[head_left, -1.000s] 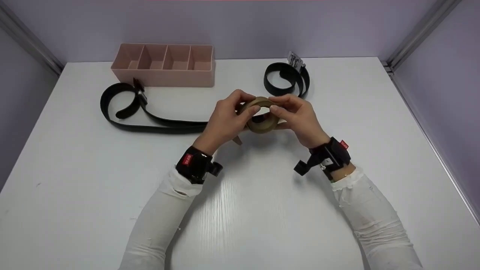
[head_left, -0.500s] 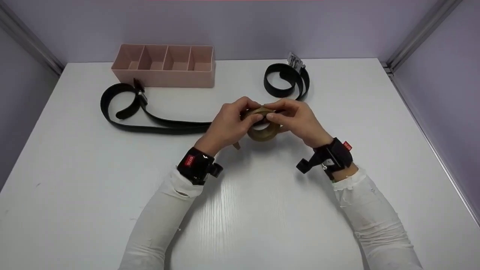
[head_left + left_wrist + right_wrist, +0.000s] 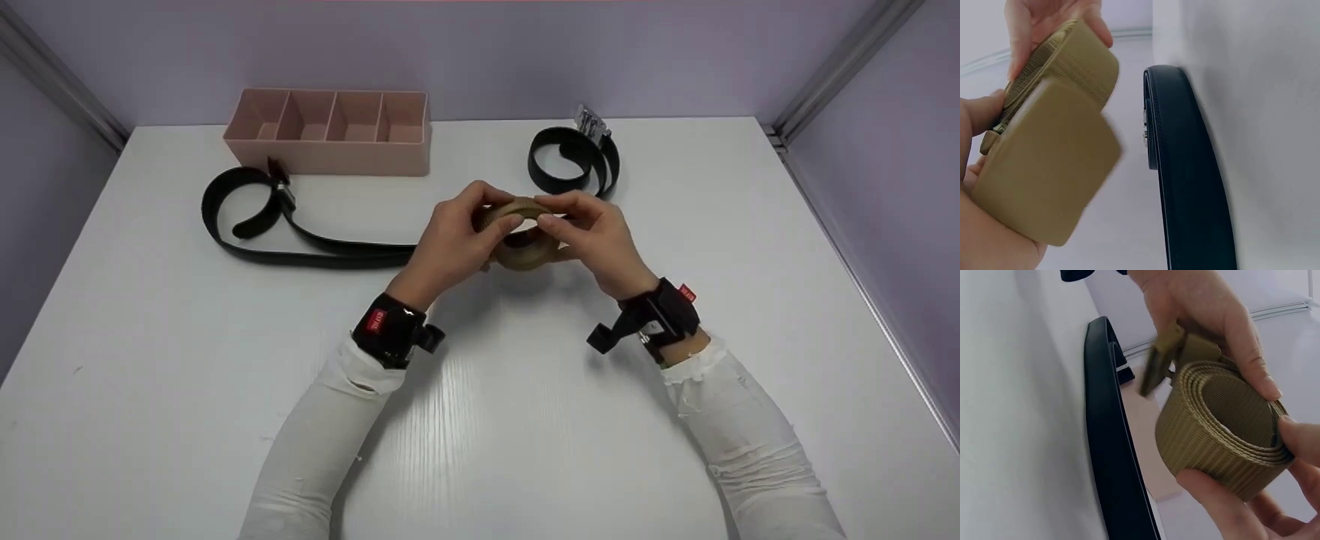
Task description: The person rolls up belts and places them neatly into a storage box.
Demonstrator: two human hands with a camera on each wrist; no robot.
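Both hands hold a rolled tan webbing belt (image 3: 523,259) in front of the person, raised over the white table. My left hand (image 3: 454,236) grips the roll's left side, its thumb on the near rim. On the opposite side my right hand (image 3: 600,238) pinches the coil between thumb and fingers; the two thumb tips are close together. Several wound layers of ribbed webbing (image 3: 1202,430) show in the right wrist view. A flat tan buckle (image 3: 1050,163) hangs by the left palm in the left wrist view; the left hand hides it in the head view.
A black belt (image 3: 322,260) lies looped at left, its end passing behind the left hand. Another black belt (image 3: 551,182) with a silver buckle (image 3: 591,124) is coiled at the back right. Against the back wall stands a pink organizer (image 3: 337,159) divided into compartments.
The hands dipped towards the person with the belt roll, then rose back. The roll tipped and returned with them. The buckle end seen below the left hand earlier is now hidden in the head view.
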